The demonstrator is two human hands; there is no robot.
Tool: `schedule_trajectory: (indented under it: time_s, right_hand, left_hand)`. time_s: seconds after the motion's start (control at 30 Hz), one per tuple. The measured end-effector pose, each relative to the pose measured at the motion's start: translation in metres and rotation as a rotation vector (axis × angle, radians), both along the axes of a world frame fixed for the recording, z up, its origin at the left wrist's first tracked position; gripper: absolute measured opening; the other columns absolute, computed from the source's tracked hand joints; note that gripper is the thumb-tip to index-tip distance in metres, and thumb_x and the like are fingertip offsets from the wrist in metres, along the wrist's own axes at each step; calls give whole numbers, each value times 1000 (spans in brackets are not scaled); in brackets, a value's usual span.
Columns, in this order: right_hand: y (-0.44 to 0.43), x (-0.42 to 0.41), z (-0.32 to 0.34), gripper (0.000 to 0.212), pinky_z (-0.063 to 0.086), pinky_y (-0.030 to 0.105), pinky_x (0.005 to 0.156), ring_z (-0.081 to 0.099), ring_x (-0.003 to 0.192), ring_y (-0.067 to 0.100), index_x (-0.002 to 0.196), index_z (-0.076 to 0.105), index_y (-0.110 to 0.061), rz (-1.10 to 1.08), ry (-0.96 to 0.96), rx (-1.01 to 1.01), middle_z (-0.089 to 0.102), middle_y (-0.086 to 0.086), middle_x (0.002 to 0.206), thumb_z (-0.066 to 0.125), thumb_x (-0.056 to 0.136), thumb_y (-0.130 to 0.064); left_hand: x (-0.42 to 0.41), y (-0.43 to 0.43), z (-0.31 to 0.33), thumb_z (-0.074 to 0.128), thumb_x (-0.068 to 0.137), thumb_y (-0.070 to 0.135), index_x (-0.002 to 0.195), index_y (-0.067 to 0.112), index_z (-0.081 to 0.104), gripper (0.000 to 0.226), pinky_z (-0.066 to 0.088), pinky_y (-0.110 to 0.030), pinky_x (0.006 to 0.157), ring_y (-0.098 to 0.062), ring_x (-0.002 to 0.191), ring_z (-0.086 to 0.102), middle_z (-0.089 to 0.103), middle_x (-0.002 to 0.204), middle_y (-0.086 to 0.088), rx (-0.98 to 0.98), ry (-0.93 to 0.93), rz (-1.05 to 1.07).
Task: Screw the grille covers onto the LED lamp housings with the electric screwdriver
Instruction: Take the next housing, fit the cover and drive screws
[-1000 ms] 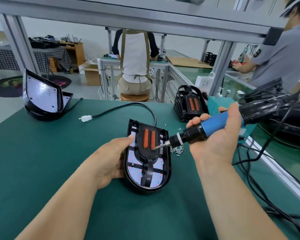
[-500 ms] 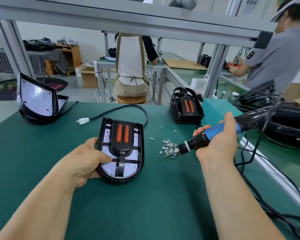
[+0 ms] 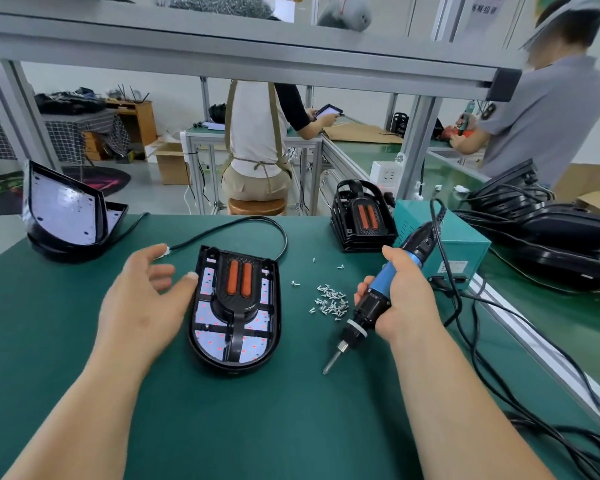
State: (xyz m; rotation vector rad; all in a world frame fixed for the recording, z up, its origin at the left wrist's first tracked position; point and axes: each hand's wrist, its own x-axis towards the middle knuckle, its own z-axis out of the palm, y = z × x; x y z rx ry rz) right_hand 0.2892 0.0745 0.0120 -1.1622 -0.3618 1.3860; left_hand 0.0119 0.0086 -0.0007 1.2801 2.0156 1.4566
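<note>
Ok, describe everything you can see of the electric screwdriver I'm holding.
The blue-and-black plastic electric screwdriver has a blue grip, black upper body and collar, white ring, metal chuck and slim bit. It slants, bit pointing down towards the green table mat; whether the tip touches it is unclear. The right hand grips its middle, fingers curled round it. A black cable leaves its top end. Beside it lie small silver screws.

Green worktop (image 3: 257, 427): lamp housing (image 3: 253, 344) ctr, screw pile (image 3: 329, 303) at its 3 o'clock, grille stack (image 3: 362, 223) & teal box (image 3: 465, 247) 1 o'clock, open housings (image 3: 66, 216) 10 o'clock.
</note>
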Motion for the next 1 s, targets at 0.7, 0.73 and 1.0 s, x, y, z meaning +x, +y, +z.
schedule_trajectory:
  time_s: [0.7,0.73,1.0]
  right_hand:
    - [12,-2,-23,18,36,30,59,42,64,24,84,48,-7,169,-818,12,48,9,78,66,82,-11]
    - [12,-3,-24,20,34,29,55,39,62,23,81,46,-9,161,-876,15,46,8,76,65,81,-11]
    - [9,-4,-27,23,28,27,48,42,53,20,71,41,-14,135,-1215,-10,48,3,69,63,78,-16]
  left_hand:
    - [14,5,-17,58,91,5,115,3,67,25,56,-42,76,-33,85,76,75,104,-19,-181,-874,-397]
    - [14,5,-18,59,91,5,116,3,66,26,56,-42,77,-33,87,75,75,105,-19,-165,-878,-402]
    - [17,9,-21,65,89,8,114,6,67,26,60,-39,71,-31,86,76,76,104,-17,-81,-896,-391]
